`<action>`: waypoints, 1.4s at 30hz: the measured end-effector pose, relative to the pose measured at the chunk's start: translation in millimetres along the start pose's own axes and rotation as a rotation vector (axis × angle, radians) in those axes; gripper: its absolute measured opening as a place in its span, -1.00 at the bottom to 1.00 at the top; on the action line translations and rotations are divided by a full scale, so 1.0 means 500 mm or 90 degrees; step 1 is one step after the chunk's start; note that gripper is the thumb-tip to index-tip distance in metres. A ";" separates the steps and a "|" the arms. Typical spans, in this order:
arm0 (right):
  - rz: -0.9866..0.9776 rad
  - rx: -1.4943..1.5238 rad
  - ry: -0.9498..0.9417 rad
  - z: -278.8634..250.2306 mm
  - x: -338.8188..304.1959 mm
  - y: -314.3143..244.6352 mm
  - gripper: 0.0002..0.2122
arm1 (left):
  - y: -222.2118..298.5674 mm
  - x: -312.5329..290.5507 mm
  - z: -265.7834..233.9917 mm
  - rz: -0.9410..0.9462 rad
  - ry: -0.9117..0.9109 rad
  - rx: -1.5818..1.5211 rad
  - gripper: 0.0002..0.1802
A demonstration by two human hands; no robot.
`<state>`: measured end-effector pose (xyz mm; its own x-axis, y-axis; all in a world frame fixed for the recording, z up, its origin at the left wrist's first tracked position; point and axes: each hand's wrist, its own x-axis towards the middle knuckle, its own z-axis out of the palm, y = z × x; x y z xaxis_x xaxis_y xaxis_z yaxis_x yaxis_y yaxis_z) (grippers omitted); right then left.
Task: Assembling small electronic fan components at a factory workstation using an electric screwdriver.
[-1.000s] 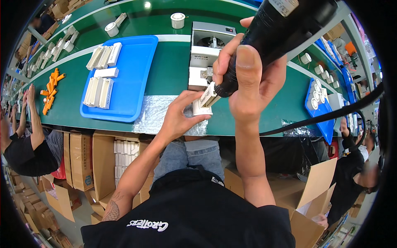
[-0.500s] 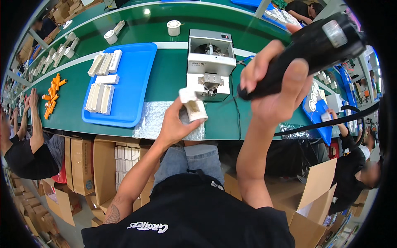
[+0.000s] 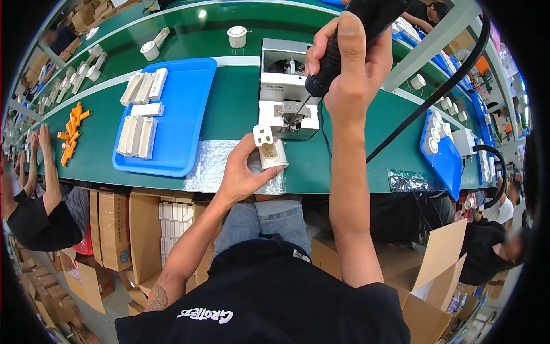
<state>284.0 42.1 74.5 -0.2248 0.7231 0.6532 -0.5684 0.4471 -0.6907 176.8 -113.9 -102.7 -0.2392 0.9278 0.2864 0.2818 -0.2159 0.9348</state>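
Note:
My left hand (image 3: 240, 176) grips a white plastic housing (image 3: 277, 157) with a round cup-shaped base and an upright plate with small square openings. The housing is at the front of the green table, just before a grey-and-white screw feeder (image 3: 286, 90). Raised over the feeder's right side, my right hand (image 3: 354, 77) is closed around a black electric screwdriver (image 3: 327, 71). Its thin bit slants down and left to the metal outlet at the feeder's front. Whether a screw is on the bit is too small to tell.
A blue tray (image 3: 186, 114) with several white plastic strips stands on the left, beyond it a pile of orange parts (image 3: 71, 133). A black cable (image 3: 421, 109) crosses on the right. Cardboard boxes (image 3: 429, 258) stand below the table edge. Co-workers sit on both sides.
My right hand has swung the screwdriver left, so its bit now reaches the feeder outlet. My left hand stays in place; the housing has turned slightly upright.

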 end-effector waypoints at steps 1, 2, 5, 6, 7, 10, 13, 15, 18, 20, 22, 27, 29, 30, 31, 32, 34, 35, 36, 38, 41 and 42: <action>-0.043 0.001 -0.038 -0.010 0.012 0.009 -0.63 | 0.002 0.002 0.001 0.002 -0.001 -0.001 -0.39; -0.086 0.003 -0.077 -0.019 0.017 0.016 -0.78 | 0.007 0.002 0.003 -0.003 -0.003 -0.016 -0.40; -0.086 -0.098 -0.089 -0.035 -0.023 0.019 -0.61 | 0.005 0.003 0.005 -0.002 -0.006 -0.027 -0.39; -0.066 -0.057 -0.059 -0.035 -0.033 0.010 -0.56 | 0.002 0.005 0.005 0.002 -0.009 -0.022 -0.37; -0.074 0.005 -0.056 -0.036 -0.037 -0.002 -0.60 | 0.000 0.006 0.004 -0.001 -0.001 -0.020 -0.37; -0.084 0.147 -0.079 -0.037 -0.042 -0.065 -0.55 | 0.004 0.015 0.006 -0.027 -0.021 -0.018 -0.33; -0.095 0.163 -0.106 -0.023 -0.054 -0.080 -0.54 | -0.004 0.017 0.008 0.003 -0.042 0.021 -0.25; -0.075 -0.007 -0.106 -0.010 -0.067 -0.078 -0.28 | -0.003 0.019 0.008 0.004 -0.045 0.028 -0.24; -0.112 -0.062 -0.157 -0.009 -0.070 -0.059 -0.31 | 0.002 0.018 0.009 -0.002 -0.051 0.031 -0.23; -0.122 -0.028 -0.166 -0.007 -0.074 -0.043 -0.36 | 0.001 0.018 0.008 -0.009 -0.051 0.030 -0.22; -0.108 0.032 -0.155 -0.001 -0.079 -0.037 -0.37 | -0.002 0.018 0.008 -0.002 -0.050 0.035 -0.23; -0.130 0.003 -0.169 0.002 -0.080 -0.031 -0.38 | 0.005 0.019 0.005 -0.004 -0.051 0.024 -0.24; -0.124 0.032 -0.159 0.004 -0.080 -0.030 -0.39 | 0.004 0.020 0.005 -0.001 -0.053 0.025 -0.24; -0.127 0.039 -0.161 0.005 -0.080 -0.029 -0.39 | 0.003 0.019 0.006 -0.005 -0.052 0.020 -0.24; -0.129 0.046 -0.163 0.005 -0.080 -0.029 -0.38 | 0.002 0.019 0.006 -0.009 -0.050 0.016 -0.24; -0.129 0.046 -0.164 0.005 -0.080 -0.029 -0.38 | 0.003 0.019 0.006 -0.009 -0.050 0.016 -0.24; -0.125 0.029 -0.159 0.007 -0.082 -0.029 -0.37 | 0.004 0.020 0.005 -0.002 -0.052 0.023 -0.23; -0.125 0.028 -0.159 0.006 -0.081 -0.029 -0.37 | 0.005 0.019 0.005 -0.002 -0.053 0.023 -0.23; -0.133 -0.001 -0.165 0.004 -0.081 -0.028 -0.37 | 0.005 0.019 0.005 -0.004 -0.052 0.020 -0.23; -0.140 -0.029 -0.173 0.004 -0.081 -0.028 -0.36 | 0.005 0.019 0.005 -0.006 -0.050 0.017 -0.23; -0.134 -0.021 -0.165 0.008 -0.083 -0.030 -0.36 | 0.004 0.018 0.004 0.002 -0.053 0.030 -0.23; -0.131 -0.021 -0.172 0.008 -0.082 -0.030 -0.37 | 0.004 0.017 0.004 0.003 -0.053 0.023 -0.24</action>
<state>298.7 3.5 59.4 -0.3126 0.4523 0.8353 -0.5983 0.5893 -0.5430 177.4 -105.5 -98.8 -0.1603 0.9493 0.2703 0.3171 -0.2099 0.9249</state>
